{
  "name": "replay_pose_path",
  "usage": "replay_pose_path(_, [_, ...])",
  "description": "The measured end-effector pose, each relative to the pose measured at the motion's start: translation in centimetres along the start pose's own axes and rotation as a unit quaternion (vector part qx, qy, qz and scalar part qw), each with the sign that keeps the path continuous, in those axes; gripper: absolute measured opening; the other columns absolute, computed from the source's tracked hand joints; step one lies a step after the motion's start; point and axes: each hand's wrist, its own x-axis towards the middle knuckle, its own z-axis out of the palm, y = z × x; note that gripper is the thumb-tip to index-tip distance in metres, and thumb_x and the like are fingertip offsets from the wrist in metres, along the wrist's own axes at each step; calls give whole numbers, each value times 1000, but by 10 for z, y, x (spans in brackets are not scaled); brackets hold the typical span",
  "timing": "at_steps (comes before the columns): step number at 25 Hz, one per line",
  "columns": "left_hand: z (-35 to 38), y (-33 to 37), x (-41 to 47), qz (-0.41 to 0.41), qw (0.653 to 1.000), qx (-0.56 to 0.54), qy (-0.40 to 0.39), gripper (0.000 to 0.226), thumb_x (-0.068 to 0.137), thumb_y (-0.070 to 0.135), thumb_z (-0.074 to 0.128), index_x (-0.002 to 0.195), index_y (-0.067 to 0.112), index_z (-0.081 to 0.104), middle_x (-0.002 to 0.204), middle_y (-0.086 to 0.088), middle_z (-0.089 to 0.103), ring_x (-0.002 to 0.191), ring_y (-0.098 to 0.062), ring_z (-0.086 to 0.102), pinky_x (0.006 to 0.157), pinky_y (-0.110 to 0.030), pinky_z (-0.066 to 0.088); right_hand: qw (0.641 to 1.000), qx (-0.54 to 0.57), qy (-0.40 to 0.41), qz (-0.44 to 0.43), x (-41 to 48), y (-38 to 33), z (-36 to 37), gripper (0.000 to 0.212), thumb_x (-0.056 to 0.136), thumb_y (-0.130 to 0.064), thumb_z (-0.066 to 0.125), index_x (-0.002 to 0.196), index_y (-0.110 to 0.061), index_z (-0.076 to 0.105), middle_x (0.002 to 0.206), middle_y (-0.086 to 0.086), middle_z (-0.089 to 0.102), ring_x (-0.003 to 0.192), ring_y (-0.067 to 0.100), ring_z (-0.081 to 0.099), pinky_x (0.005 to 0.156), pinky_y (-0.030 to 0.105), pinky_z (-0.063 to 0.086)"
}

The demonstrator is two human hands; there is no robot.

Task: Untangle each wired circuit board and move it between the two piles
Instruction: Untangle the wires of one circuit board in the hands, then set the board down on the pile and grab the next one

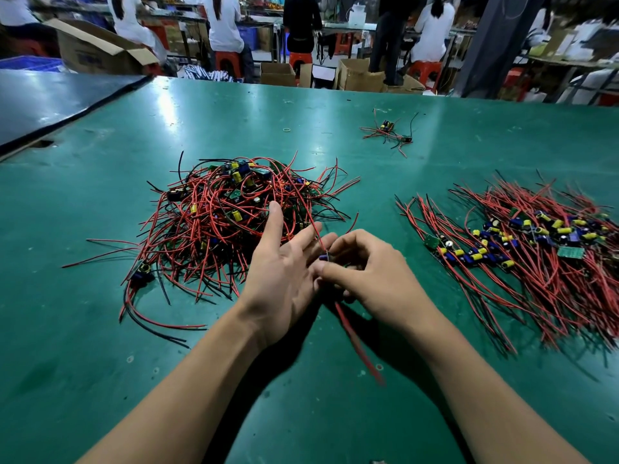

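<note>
Red leads (315,229) run both ways from the wired circuit board (325,258) that we pinch in the curled fingers of our right hand (368,272). One climbs forward and a little left into the tangled pile (231,212), and the other trails back toward our body, blurred, over the green table (100,329). Our left hand (281,272) lies just left of the board, fingers straight and spread, holding nothing. Its fingertips are at the forward lead, but we cannot tell whether they touch it. The piece lies stretched roughly fore and aft between our hands, and we judge its far end is caught in the heap ahead of the left hand. The sorted pile (542,259) lies well off to the right of the right hand. We judge the coming move turns on that forward lead: the left hand is nearer to free it, while the right hand, nearer the sorted pile, is placed to carry the board rightward.
</note>
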Motion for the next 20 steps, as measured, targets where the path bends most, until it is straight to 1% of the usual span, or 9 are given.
replay_pose_path(2, [-2,-2,2,8,1000,-14,4,93,86,77,28,149,11,34,140,-11,55,125,-23,57,110,-39,40,997,69,20,35,4,-1,-5,14,86,-15,77,93,-20,66,78,1,74,64,13,64,65,33,53])
replay_pose_path(3, [-4,-2,3,11,1000,-12,9,92,86,77,29,149,11,35,141,-12,54,125,-22,57,114,-41,36,992,114,30,53,5,-2,-7,10,90,-11,71,95,-18,66,76,2,74,63,14,65,62,34,54])
replay_pose_path(6, [-8,-6,6,16,999,35,24,89,87,78,23,148,16,38,139,-8,55,124,-19,58,114,-42,36,970,214,67,89,9,-5,-16,7,97,-9,62,101,-15,64,74,1,74,59,15,66,51,27,52])
replay_pose_path(8, [-10,-6,8,19,998,53,28,87,87,78,19,149,20,38,139,-8,55,123,-19,58,112,-42,38,960,256,77,87,10,-5,-22,9,97,-10,61,103,-15,65,82,5,75,58,14,65,51,22,50])
replay_pose_path(13, [-12,-6,8,29,997,63,33,86,88,78,20,149,21,37,139,-10,55,120,-22,60,107,-42,44,946,309,55,76,13,-2,-29,11,98,-10,57,103,-14,66,89,9,77,57,14,64,52,21,50])
replay_pose_path(15, [-12,-6,8,39,996,68,44,82,90,75,22,151,21,33,137,-11,56,116,-24,63,103,-43,48,951,292,59,79,16,1,-30,12,99,-10,56,103,-13,66,87,7,77,55,13,63,50,21,49])
replay_pose_path(17, [-11,-7,9,48,994,75,59,77,93,69,25,152,20,27,133,-13,59,110,-28,67,96,-44,52,968,216,92,88,18,7,-33,13,100,-13,56,101,-15,68,82,3,77,52,11,60,47,23,47])
replay_pose_path(19, [-10,-8,10,55,992,87,74,71,97,60,31,152,16,24,127,-15,62,104,-31,69,89,-44,56,985,28,147,88,20,15,-38,13,98,-19,58,95,-17,70,78,-5,73,59,10,61,54,24,46])
replay_pose_path(20, [-9,-9,10,57,991,91,83,68,98,55,33,152,14,25,124,-16,63,101,-33,70,86,-43,58,980,-77,166,82,20,19,-40,13,97,-23,58,90,-19,69,77,-8,70,68,12,63,62,25,45])
